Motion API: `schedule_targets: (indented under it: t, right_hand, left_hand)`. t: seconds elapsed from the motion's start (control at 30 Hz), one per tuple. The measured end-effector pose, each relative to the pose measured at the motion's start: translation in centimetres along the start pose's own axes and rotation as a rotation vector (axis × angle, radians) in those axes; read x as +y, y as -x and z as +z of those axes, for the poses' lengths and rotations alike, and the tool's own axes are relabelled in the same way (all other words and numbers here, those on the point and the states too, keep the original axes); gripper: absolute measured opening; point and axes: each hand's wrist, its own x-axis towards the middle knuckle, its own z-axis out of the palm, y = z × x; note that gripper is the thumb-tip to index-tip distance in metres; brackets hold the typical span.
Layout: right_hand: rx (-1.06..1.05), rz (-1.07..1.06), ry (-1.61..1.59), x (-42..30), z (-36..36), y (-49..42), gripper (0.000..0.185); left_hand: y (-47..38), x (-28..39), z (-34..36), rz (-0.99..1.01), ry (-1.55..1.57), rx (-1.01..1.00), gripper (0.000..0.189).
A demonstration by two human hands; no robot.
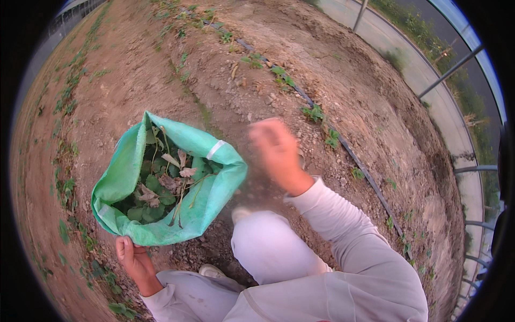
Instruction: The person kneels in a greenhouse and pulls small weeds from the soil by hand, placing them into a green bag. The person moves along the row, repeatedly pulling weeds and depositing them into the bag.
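Observation:
A green woven sack (223, 187) stands with its mouth wide, full of green leaves (151, 209), withered brown leaves (171, 183) and thin stems. My left hand (134, 257) pinches the sack's near rim at its lower left, thumb on the outer side. To the right of the sack, apart from it, my right hand (277, 151) hangs over the soil, blurred by motion. Its fingers look curled, but the blur hides whether anything is between them.
A black drip irrigation hose (354, 157) runs along the soil bed on my right, with small green plants (314, 113) beside it. More low plants (66, 187) grow in a row on the left. Metal poles (450, 71) and a pale strip (454, 116) border the far right.

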Motion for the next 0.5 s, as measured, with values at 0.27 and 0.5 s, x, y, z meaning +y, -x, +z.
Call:
schedule_targets:
  t: [0.27, 0.5]
  right_hand:
    - [0.011, 0.203, 0.239, 4.9, -3.7, 2.9, 0.012]
    - [0.156, 0.460, 0.946, 17.1, -16.2, 4.1, 0.039]
  left_hand:
    - [0.7, 0.3, -1.3, 0.063, -0.009, 0.046, 0.016]
    - [0.9, 0.7, -1.6, 0.063, -0.046, -0.002, 0.015]
